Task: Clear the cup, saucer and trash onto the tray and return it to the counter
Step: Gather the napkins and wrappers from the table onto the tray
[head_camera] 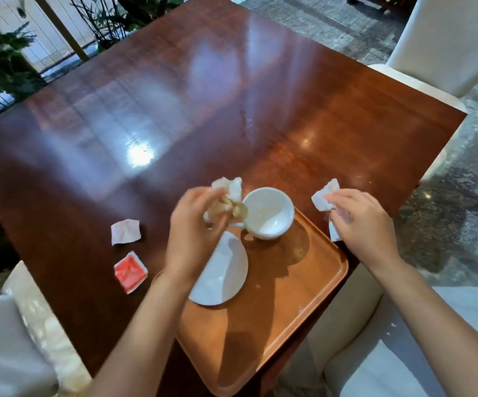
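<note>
The left hand is gripping a crumpled napkin beside the cup on the tray. The saucer is overhanging the tray's left edge. The right hand is closing on white wrappers (two more wrappers are lying near the table's left edge).

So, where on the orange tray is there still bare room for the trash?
The near half of the orange plastic tray is bare, below the white round saucer. The far corner is crowded: the white ceramic cup stands there, and the left hand holds a crumpled napkin beside it.
</note>
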